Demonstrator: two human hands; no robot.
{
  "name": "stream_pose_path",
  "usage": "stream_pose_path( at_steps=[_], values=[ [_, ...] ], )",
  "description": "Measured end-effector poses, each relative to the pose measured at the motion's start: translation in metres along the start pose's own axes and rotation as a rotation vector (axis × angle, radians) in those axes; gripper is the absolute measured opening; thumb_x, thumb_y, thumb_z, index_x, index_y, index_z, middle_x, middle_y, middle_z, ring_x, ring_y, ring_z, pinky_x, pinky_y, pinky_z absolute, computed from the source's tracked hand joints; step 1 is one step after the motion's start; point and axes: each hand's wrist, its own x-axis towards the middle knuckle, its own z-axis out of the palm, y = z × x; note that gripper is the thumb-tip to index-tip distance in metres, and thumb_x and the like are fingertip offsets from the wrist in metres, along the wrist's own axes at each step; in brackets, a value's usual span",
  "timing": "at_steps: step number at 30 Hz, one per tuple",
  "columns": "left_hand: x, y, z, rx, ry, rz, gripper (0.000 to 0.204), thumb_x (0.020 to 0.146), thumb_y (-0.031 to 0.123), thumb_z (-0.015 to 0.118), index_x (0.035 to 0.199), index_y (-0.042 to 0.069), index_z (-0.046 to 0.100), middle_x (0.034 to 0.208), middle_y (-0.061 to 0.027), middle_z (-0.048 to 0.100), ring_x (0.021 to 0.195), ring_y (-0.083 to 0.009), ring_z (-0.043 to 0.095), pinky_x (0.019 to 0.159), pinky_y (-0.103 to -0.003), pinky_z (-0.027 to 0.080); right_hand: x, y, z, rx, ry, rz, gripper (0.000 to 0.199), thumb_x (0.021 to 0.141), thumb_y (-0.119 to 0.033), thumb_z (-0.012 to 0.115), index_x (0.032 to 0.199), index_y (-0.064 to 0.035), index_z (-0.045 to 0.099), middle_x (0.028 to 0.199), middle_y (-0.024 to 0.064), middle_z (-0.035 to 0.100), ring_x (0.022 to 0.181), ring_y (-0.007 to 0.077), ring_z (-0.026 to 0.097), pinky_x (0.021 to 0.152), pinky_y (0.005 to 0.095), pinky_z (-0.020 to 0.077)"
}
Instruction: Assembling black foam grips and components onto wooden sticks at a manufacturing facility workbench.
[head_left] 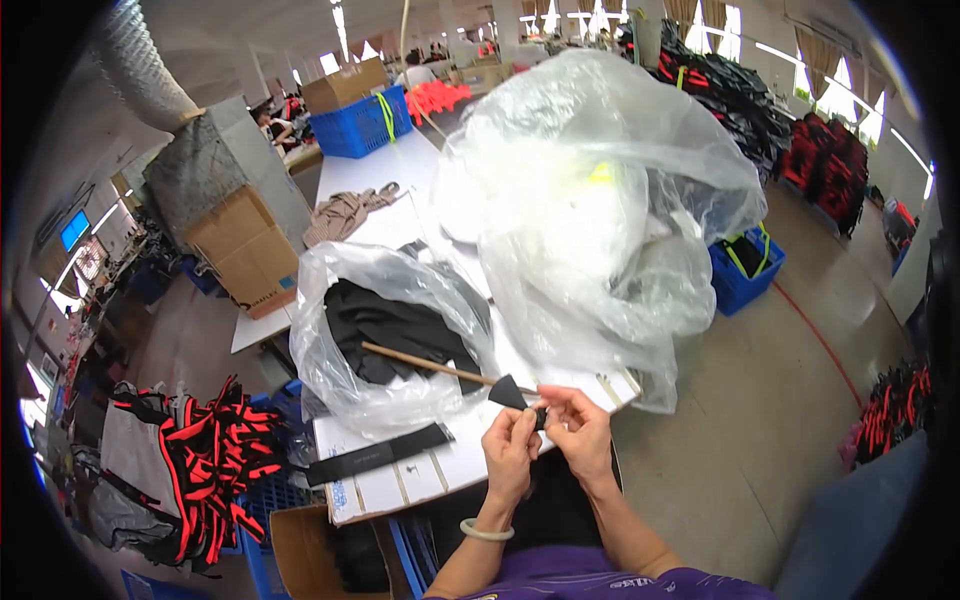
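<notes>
Pinching a small black fabric piece [514, 394] between both hands at the near table edge: left hand [510, 446] closing narrow on its lower end, right hand [578, 428] gripping the same piece from the other side, fingertips nearly touching. Hiding most of the piece behind the fingers, so only a dark triangular flap showing above; exact shape hard to make out. Lying just beside it, a thin wooden stick [432, 366], running up-left into an open clear plastic bag [385, 330] of black fabric pieces [385, 322], far end buried there. Sitting flat near the front-left edge, a long black strap [380, 455]. Taking up the table's right half, a big clear plastic bag [600, 210], overhanging the right edge and blocking the view of anything behind or under it; contents reading as pale blur only. Leaving bare only a narrow strip of white table [400, 485] in front of the hands. Opening out to the right, wide bare floor [760, 400]; crowding the left, a red-and-black fabric heap [200, 455] and a cardboard box [305, 550] cut off by the lower rim.
</notes>
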Motion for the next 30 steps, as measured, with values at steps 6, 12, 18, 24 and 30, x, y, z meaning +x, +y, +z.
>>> stream_pose_path(
  at_steps=[6,12,18,24,30],
  values=[
    [0.02,0.003,-0.015,0.181,0.005,0.055,0.021,0.092,0.018,0.057,0.078,0.004,0.051,0.059,0.0031,0.047,0.047,-0.0028,0.04,0.041,-0.018,0.029,0.013,0.009,0.003,0.086,0.011,0.138,0.029,0.076,0.01,0.058,0.104,0.0061,0.057,0.089,0.0074,0.062,0.064,0.0042,0.052,0.055,0.0172,0.0415],
    [0.026,0.012,-0.029,0.091,-0.058,0.05,0.019,0.094,0.016,0.053,0.08,0.004,0.05,0.06,0.0005,0.047,0.046,-0.0065,0.04,0.043,-0.02,0.031,0.034,0.016,0.002,0.77,-0.131,0.536,0.03,0.074,0.011,0.06,0.102,0.0035,0.053,0.086,0.0084,0.059,0.042,0.004,0.036,0.038,0.0184,0.0319],
    [0.03,0.021,-0.038,0.188,-0.019,0.116,0.017,0.092,0.014,0.057,0.08,0.004,0.051,0.062,-0.0001,0.051,0.049,-0.0047,0.043,0.044,-0.018,0.033,0.036,0.008,0.014,0.55,-0.304,0.438,0.037,0.075,0.008,0.063,0.11,0.003,0.052,0.09,0.0098,0.059,0.06,0.0082,0.052,0.048,0.0202,0.0432],
    [0.026,0.02,-0.038,0.345,0.014,0.228,0.016,0.089,0.011,0.061,0.079,0.002,0.052,0.062,0.0015,0.052,0.052,-0.0033,0.045,0.045,-0.018,0.034,0.03,0.001,0.009,-0.21,-0.327,0.074,0.034,0.074,0.006,0.066,0.107,0.0041,0.057,0.085,0.0087,0.063,0.069,0.012,0.061,0.057,0.0209,0.0497],
    [0.02,0.026,-0.03,0.404,-0.165,0.333,0.017,0.093,0.012,0.053,0.08,0.004,0.047,0.068,0.0,0.047,0.053,-0.005,0.044,0.047,-0.018,0.035,0.024,-0.003,-0.003,0.472,-0.246,0.457,0.031,0.077,0.008,0.062,0.106,0.002,0.055,0.084,0.0119,0.064,0.047,0.003,0.047,0.039,0.0157,0.033]
  ],
)
